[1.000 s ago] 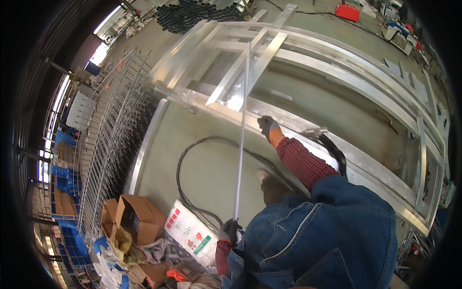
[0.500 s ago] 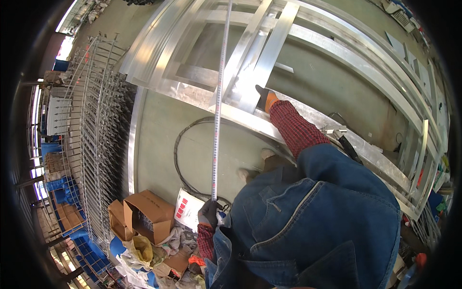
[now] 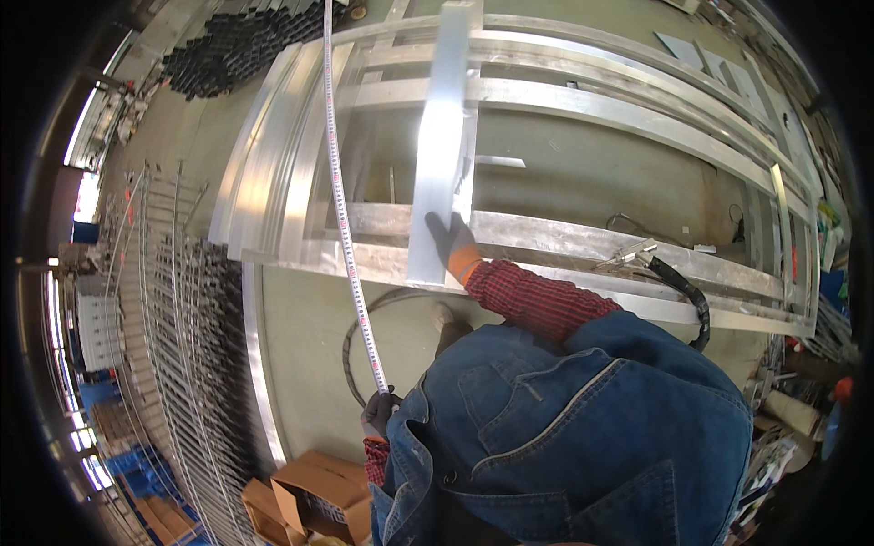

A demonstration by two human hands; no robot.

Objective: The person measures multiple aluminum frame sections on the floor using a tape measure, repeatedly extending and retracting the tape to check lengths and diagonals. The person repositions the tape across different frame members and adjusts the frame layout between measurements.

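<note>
The left hand (image 3: pixel 378 414), in a dark glove, has its fingers closed around the near end of a long white measuring tape (image 3: pixel 341 196) that runs upward (over the shiny aluminium frame (image 3: pixel 564 241)), while the gloved right hand (image 3: pixel 448 238) lies with fingers flat against a bright upright aluminium bar (image 3: pixel 442 136).

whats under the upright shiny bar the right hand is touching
The shiny bar lies across the aluminium frame, crossing its rails. The right hand rests on its lower end. The joint beneath is covered.
</note>
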